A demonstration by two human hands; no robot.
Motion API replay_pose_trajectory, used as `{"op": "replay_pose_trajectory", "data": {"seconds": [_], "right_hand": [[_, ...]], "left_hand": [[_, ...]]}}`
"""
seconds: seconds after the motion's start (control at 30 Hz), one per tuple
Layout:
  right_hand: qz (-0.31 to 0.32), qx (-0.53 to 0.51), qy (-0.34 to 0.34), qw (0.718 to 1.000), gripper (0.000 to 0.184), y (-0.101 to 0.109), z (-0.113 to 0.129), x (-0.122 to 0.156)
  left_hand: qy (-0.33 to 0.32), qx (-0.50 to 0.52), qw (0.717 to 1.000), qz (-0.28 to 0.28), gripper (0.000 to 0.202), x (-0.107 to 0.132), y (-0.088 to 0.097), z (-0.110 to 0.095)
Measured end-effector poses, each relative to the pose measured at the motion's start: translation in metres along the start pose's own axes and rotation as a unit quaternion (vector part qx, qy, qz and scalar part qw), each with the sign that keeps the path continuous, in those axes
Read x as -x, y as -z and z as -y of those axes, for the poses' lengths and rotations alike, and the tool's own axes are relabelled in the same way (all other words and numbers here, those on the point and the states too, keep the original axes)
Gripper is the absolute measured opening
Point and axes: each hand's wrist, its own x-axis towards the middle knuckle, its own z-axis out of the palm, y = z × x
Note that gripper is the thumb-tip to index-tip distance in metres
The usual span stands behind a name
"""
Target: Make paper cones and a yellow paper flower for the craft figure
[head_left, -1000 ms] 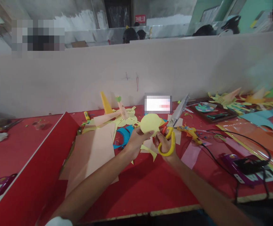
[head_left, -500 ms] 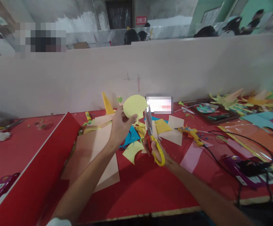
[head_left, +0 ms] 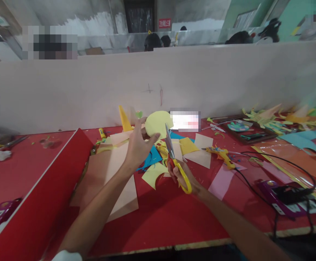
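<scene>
My left hand [head_left: 138, 146] is raised above the red table [head_left: 160, 214] and pinches a pale yellow paper disc [head_left: 158, 124] by its lower left edge. My right hand [head_left: 183, 177] grips scissors [head_left: 175, 163] with yellow and red handles. Their blades point up toward the disc's lower right edge, just short of it. Under both hands lie cut paper scraps [head_left: 154, 173] in yellow, blue and peach.
A yellow glue gun [head_left: 221, 154] lies right of the scraps, its black cable [head_left: 283, 165] running to a purple device [head_left: 285, 197]. A large peach sheet [head_left: 114, 174] lies on the left beside a red raised panel [head_left: 38, 203]. A tray [head_left: 246, 130] and paper crafts sit at the right; a white partition [head_left: 158, 83] stands behind.
My left hand lifted the yellow disc from table height up toward the partition. My right hand swung the scissors from pointing up-right to nearly upright beside the disc.
</scene>
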Motion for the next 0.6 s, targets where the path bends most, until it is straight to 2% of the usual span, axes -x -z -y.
{"op": "replay_pose_trajectory", "data": {"seconds": [0.3, 0.6], "right_hand": [[0.000, 0.043, 0.018, 0.999, 0.062, 0.0016, 0.0108, -0.0017], [-0.008, 0.034, 0.007, 0.999, 0.064, 0.0019, 0.0021, -0.0008]], "left_hand": [[-0.001, -0.004, 1.000, 0.004, 0.058, 0.0014, 0.0003, -0.0002], [-0.009, 0.009, 1.000, -0.001, 0.065, 0.0046, -0.0069, 0.0078]]}}
